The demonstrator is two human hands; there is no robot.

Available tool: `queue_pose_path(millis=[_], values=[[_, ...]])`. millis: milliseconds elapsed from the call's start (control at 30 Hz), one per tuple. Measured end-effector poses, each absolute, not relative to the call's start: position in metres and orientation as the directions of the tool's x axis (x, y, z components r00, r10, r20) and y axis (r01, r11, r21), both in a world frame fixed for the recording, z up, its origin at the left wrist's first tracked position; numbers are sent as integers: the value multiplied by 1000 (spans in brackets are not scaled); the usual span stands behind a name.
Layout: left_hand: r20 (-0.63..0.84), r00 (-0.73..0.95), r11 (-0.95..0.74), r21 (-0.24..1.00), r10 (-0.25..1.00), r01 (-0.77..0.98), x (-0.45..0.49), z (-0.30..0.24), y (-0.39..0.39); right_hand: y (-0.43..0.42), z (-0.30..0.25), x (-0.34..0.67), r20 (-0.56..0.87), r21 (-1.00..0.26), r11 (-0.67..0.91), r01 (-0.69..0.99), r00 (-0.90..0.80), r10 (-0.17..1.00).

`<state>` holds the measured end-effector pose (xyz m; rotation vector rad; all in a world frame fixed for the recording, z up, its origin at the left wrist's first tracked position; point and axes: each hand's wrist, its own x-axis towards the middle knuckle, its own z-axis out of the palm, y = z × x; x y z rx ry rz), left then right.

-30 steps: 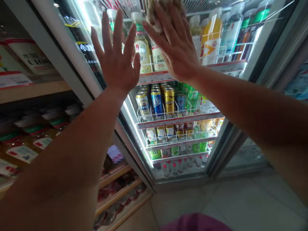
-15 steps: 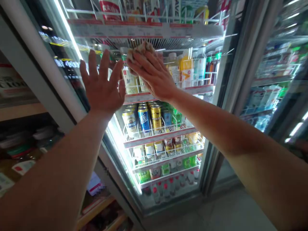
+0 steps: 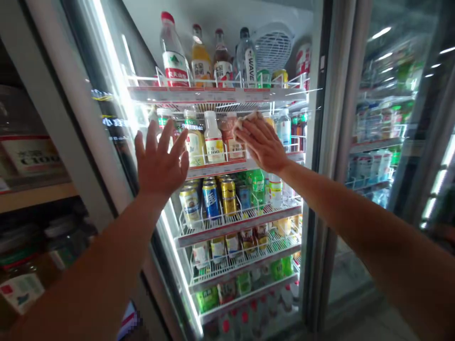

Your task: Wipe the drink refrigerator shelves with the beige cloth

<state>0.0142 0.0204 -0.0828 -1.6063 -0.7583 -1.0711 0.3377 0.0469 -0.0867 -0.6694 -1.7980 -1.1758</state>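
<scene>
My right hand (image 3: 265, 148) presses a crumpled light cloth (image 3: 251, 118) against the glass door of a lit drinks cooler, its fingers laid over the cloth. Behind it, through the glass, are bottles on the second shelf. To the left, my left hand (image 3: 160, 161) is raised with its fingers spread and nothing in it. It is at the glass or just in front of it; I cannot tell if it touches. A white-capped bottle (image 3: 213, 139) shows between the two hands, inside the cooler.
Inside the cooler, cans such as a blue one (image 3: 211, 199) stand on wire shelves below my hands, and tall bottles (image 3: 173, 52) line the top shelf. A metal door frame (image 3: 332, 142) borders a second cooler at right. Wooden shelves (image 3: 39, 196) with jars stand at left.
My view has tilted up, bringing the top shelf's bottles into sight. My right hand has slid the cloth rightward across the glass. My left hand stays spread at the left side.
</scene>
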Motion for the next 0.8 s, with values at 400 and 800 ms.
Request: queue_pose_path(millis=[400, 800], values=[[903, 429, -287, -420, -32, 861, 12, -83, 20, 42, -75, 305, 964, 163, 468, 869, -240, 111], [696, 690, -391, -701, -199, 596, 9, -78, 23, 0, -82, 172, 935, 11, 777, 630, -281, 215]])
